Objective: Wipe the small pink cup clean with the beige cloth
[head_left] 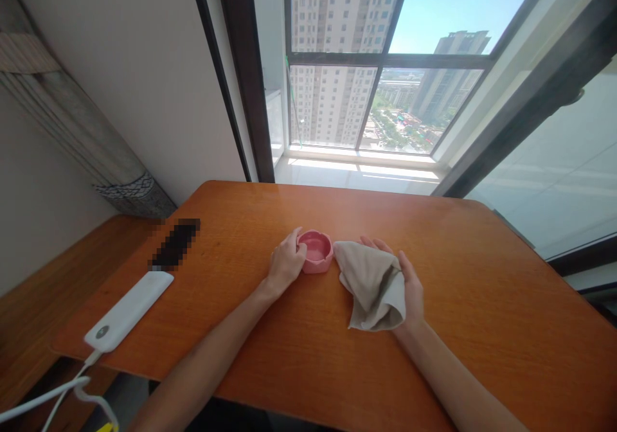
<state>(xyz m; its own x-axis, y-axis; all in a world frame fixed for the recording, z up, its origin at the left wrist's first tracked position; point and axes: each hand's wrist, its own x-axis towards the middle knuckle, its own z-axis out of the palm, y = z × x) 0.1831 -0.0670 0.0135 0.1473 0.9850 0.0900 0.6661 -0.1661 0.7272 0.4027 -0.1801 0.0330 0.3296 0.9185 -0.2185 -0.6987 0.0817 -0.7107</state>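
A small pink ashtray (317, 261) with a scalloped rim stands upright on the wooden table. My left hand (288, 261) grips its left side, thumb at the rim and fingers around the outer wall. Just right of the ashtray, a folded grey-beige cloth (373, 281) drapes over the palm of my right hand (412, 290). The thumb lies along the cloth's right edge, and fingertips show behind its far edge. Most of that palm is hidden under the fabric. The cloth's left corner comes close to the ashtray; whether they touch I cannot tell.
The brown table (482, 278) has rounded corners. On its left lie a white power bank (129, 310) with white cables (62, 387) and a dark pixelated object (176, 245). Beyond the far edge are a window (380, 59) and a sill; a curtain (87, 110) hangs at left.
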